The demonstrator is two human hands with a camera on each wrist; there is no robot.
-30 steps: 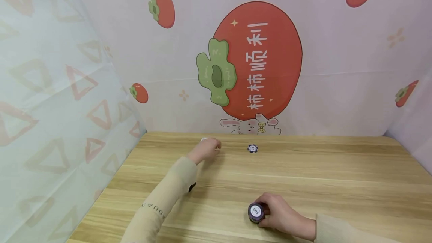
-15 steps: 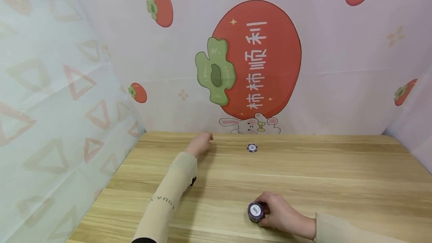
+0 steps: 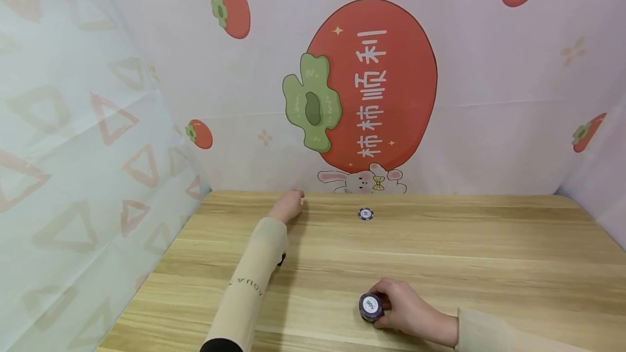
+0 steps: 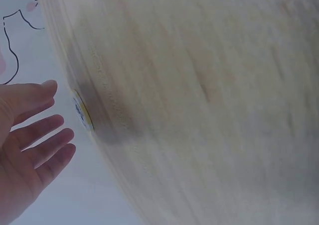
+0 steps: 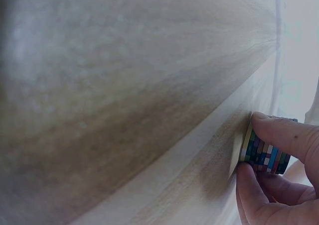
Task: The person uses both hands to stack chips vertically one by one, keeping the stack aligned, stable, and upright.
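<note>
My right hand (image 3: pixel 406 311) grips a stack of poker chips (image 3: pixel 370 307) near the front of the table, thumb on one side and fingers on the other. A dark-edged chip marked 500 tops it, and the right wrist view shows the stack's many-coloured edges (image 5: pixel 269 153). Far off at the back left, my left hand (image 3: pixel 287 206) reaches over the table. Its fingers are spread and hold nothing in the left wrist view, just apart from a yellow-edged chip (image 4: pixel 83 111) lying flat. The hand hides that chip in the head view.
Another chip, dark and white and marked 10 (image 3: pixel 365 214), lies flat near the table's back edge, right of my left hand. The wooden table (image 3: pixel 464 249) ends at a printed cloth backdrop (image 3: pixel 489 140). A second cloth (image 3: pixel 88 151) hangs along the left side.
My left hand has moved left and slightly farther back, covering the pale chip that showed beside it earlier. My right hand and the stack have stayed in place.
</note>
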